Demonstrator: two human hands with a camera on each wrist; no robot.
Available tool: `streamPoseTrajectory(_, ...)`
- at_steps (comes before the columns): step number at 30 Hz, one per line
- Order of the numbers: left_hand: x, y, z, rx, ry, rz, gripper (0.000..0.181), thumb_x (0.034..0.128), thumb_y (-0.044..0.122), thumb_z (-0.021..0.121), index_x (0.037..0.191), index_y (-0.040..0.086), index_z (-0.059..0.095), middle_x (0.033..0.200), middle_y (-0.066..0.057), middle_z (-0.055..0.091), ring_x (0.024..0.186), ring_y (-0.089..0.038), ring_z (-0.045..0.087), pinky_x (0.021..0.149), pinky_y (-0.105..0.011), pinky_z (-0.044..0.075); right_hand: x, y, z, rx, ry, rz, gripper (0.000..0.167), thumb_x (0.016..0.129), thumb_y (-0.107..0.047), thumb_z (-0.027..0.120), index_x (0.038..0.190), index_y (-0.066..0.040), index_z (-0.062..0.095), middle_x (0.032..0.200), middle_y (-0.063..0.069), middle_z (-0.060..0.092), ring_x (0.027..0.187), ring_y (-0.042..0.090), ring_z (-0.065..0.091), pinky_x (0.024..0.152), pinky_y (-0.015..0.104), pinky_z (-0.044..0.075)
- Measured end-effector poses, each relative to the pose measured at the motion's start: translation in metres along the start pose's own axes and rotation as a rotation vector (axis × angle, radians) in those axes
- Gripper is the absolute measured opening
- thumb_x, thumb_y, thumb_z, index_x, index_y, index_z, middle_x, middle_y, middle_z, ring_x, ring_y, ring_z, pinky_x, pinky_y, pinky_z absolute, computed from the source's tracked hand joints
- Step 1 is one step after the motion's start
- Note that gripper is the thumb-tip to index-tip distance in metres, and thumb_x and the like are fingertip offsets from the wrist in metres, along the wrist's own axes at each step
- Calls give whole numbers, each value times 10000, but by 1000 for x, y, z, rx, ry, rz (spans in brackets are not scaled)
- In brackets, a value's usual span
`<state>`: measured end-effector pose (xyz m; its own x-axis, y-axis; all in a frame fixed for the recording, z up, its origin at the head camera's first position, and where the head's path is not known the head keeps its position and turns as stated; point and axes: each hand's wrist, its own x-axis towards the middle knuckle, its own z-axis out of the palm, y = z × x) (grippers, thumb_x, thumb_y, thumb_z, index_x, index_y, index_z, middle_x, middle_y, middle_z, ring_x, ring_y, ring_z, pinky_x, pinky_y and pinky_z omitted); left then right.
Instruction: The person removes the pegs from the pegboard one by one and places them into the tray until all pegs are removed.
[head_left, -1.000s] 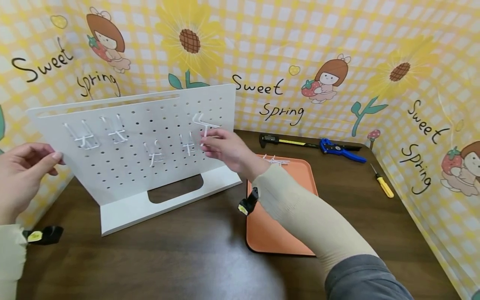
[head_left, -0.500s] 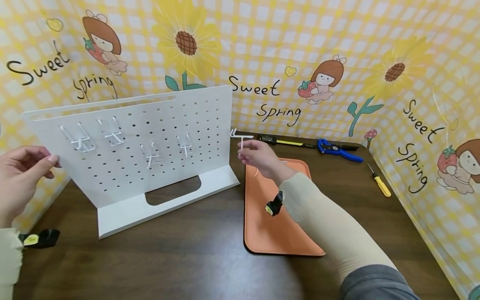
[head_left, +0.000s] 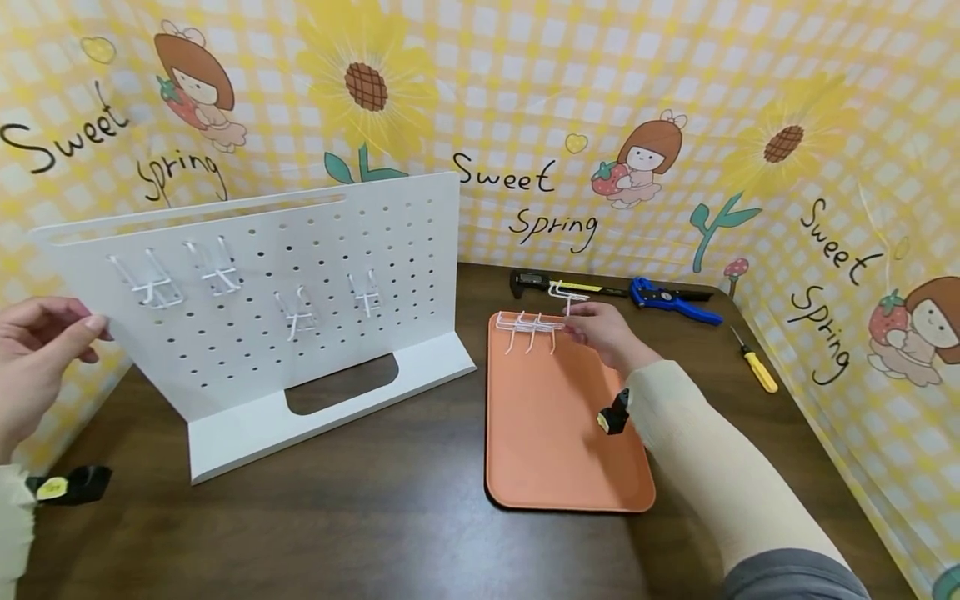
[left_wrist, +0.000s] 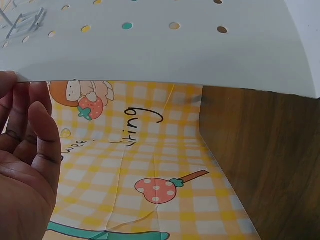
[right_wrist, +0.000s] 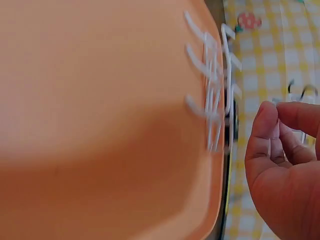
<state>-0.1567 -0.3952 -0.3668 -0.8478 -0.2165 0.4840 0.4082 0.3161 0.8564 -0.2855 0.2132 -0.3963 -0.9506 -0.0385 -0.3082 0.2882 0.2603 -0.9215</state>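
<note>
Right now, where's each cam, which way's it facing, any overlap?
Head: on the head, facing forward and down at the white perforated board and orange rectangular tray; left hand, right hand, both sleeves show.
Left wrist: on that wrist, facing the board's edge and yellow-checked backdrop; left hand shows.
Right wrist: on that wrist, facing the tray; right hand shows.
Head and right wrist share tray, white wire hooks.

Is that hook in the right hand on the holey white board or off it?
Off: the right hand holds the hook near the orange tray, apart from the board.
</note>
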Motion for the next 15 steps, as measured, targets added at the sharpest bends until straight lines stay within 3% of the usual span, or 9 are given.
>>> streamPoseTrajectory(3, -1, 0, -2, 26, -3, 5, 236, 1010, -85, 566, 914, 104, 668, 802, 153, 677, 707, 19, 596, 575, -71, 449, 1, 9, -12, -21, 33, 11, 351, 1066, -19, 524, 1376, 143, 494, 1210, 204, 607, 998, 183, 637, 969, 330, 544)
streamPoseTrajectory(9, -2, 3, -2, 55, -5, 13, 243, 1020, -61, 569, 936, 143, 668, 829, 158, 656, 732, 26, 592, 590, -62, 445, 3, 24, -25, -27, 54, 25, 318, 1059, -4, 526, 1329, 163, 501, 1049, 126, 644, 821, 102, 597, 730, 214, 522)
streamPoseTrajectory(15, -3, 5, 0, 38, -1, -11, 125, 1025, 27, 613, 934, 97, 661, 824, 151, 665, 731, 24, 594, 586, -64, 444, 4, 34, -28, -10, 25, 46, 290, 1063, 0, 516, 1309, 152, 506, 915, 38, 634, 714, 71, 567, 661, 192, 507)
